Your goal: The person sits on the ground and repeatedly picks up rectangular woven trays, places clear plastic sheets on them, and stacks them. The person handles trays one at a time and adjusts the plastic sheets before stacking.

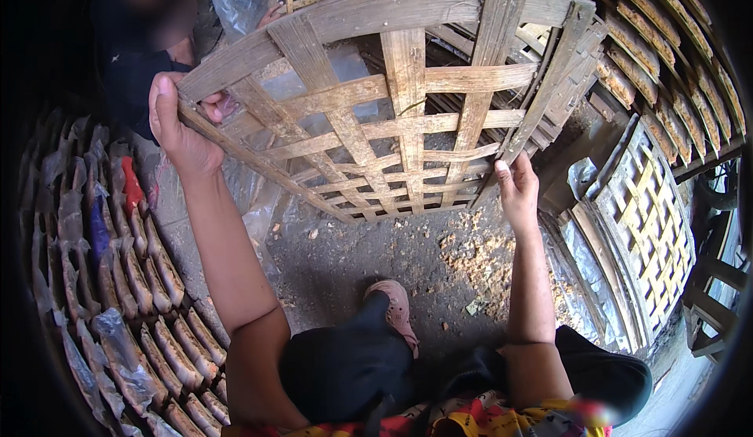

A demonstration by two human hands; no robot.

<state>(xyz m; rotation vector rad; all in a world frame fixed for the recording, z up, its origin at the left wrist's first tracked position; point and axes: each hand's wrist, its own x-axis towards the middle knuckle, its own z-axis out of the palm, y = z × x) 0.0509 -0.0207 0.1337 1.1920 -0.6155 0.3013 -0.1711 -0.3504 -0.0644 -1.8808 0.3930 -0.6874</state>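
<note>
A large woven bamboo tray (405, 84), a rectangular open lattice with a wooden frame, hangs tilted in front of me. My left hand (185, 123) is closed round its left edge near the far corner, thumb on the outer side. On the right side, my right hand (517, 190) pinches the frame lower down, nearer to me. Through the gaps in the lattice, clear plastic sheeting and other slats show behind it. Nothing lies on the tray.
Stacked trays with plastic between them fill the left (118, 280) and upper right (667, 61). More lattice trays (647, 225) lean at the right. Crumbs (478, 261) litter the floor by my pink shoe (396, 311). Another person (141, 53) is at the upper left, near a plastic bag (234, 2).
</note>
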